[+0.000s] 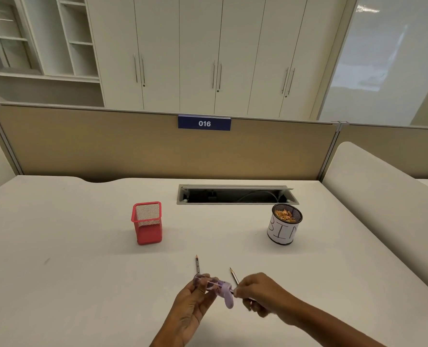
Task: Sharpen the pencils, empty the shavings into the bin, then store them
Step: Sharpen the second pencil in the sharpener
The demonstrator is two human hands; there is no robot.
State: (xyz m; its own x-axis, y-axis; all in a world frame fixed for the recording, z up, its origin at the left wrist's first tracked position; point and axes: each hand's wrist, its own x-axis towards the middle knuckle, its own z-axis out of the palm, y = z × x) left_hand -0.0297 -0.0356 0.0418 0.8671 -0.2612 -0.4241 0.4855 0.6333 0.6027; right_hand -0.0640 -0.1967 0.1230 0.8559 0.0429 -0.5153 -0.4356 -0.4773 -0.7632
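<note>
My left hand (194, 300) grips a lilac sharpener (219, 288) with a clear shavings chamber, above the desk's near edge. My right hand (256, 293) pinches a pencil whose tip end goes into the sharpener; the pencil is almost wholly hidden by the fingers. Two more pencils lie on the desk just beyond the hands: one (197, 264) pointing away, another (233, 275) partly behind my right hand. A red mesh pencil holder (147, 225) stands at left centre. A black mesh cup labelled BIN (284, 227), with shavings inside, stands at right centre.
The white desk (70, 246) has an open cable slot (236, 195) at the back, between holder and bin. A tan partition (133, 149) with a "016" plate closes the far side. A white divider (383, 191) rises on the right.
</note>
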